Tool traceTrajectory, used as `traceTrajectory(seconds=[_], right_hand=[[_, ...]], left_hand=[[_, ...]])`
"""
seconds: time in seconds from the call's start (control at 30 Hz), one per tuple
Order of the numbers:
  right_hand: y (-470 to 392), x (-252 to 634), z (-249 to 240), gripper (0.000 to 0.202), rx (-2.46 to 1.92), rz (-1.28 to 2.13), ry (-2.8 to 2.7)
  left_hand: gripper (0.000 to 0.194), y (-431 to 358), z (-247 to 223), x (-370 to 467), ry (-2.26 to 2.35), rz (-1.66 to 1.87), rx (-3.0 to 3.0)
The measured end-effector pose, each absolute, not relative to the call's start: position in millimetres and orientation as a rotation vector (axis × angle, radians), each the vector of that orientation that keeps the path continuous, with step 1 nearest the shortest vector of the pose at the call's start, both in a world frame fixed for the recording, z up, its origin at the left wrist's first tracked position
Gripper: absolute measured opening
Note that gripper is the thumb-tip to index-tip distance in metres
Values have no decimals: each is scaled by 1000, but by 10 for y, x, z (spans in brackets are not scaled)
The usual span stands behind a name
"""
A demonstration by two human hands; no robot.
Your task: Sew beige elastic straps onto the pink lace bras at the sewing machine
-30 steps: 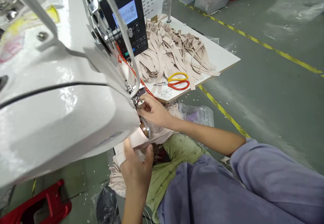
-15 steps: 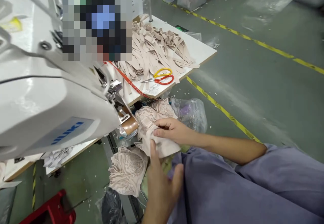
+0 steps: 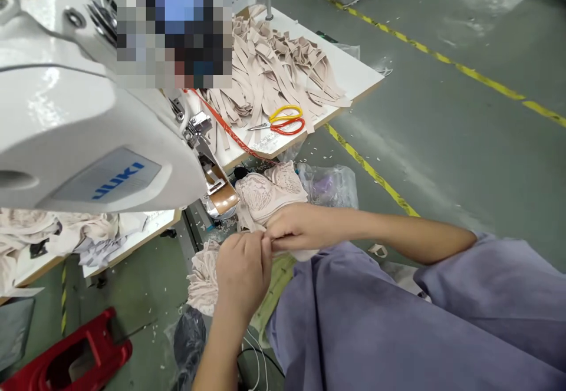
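Note:
A beige lace bra (image 3: pixel 257 193) hangs beside the free arm of a white sewing machine (image 3: pixel 128 143), its molded cups facing up. My right hand (image 3: pixel 297 227) reaches in from the right with its fingers closed on the bra's plain lower band. Beside it and touching it, my left hand (image 3: pixel 244 264) has its fingers curled over the same fabric. The fabric between the hands is mostly hidden. More gathered beige lace (image 3: pixel 202 278) hangs left of my left hand; I cannot tell whether it belongs to the same bra.
Beige strips (image 3: pixel 265 72) are heaped on the white table (image 3: pixel 354 78), with red-and-yellow-handled scissors (image 3: pixel 287 121) near its edge. A clear plastic bag (image 3: pixel 333 184) lies behind the bra. A red stool (image 3: pixel 75 352) stands lower left. Garment pieces (image 3: pixel 79 232) lie on the left tabletop.
My left hand has moved up from open fingers to closing on the fabric against my right hand. The right hand stays near its place. The camera view has shifted slightly.

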State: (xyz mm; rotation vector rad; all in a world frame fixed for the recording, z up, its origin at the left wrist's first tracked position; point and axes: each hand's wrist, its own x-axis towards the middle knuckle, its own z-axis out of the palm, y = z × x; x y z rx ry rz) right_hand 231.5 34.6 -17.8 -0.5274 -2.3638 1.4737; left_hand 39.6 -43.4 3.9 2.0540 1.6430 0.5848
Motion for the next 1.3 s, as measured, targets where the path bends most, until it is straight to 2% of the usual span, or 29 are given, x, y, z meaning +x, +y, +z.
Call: traceTrajectory(seconds=[0.1,0.2,0.3,0.37,0.5,0.63,0.93,1.07,1.2,1.3], right_hand=[[334,2193,-327,31,-679,661,-2600],[346,2098,-516,27,-621,378,-2529],[343,2068,-601,24,-663,471,-2302],[314,2058,-603,29,-767,600,-2188],[223,1990,-607,26,-780,767,-2226],[174,1915,-640,33,-891,671,-2140],[187,1867,-646,23,-767,700,-2241],[139,1844,-760,27,-765,631,-2279],[515,2085,-830,31,-635,722,-2496],[1225,2448,-724,36,-1137,521,-2420]], left_hand=[[44,-380,-150,348,1630,545,1322],[41,-385,-297,323,1287,766,682],[36,-455,-340,315,1244,933,576],[34,-511,-313,303,1345,942,762],[36,-563,-231,268,1539,917,1029],[38,-554,-213,257,1570,922,1002],[38,-526,-275,266,1575,953,972],[45,-458,-355,259,1631,923,951],[50,-400,-524,168,1596,820,910],[49,-386,-617,67,1530,826,844]])
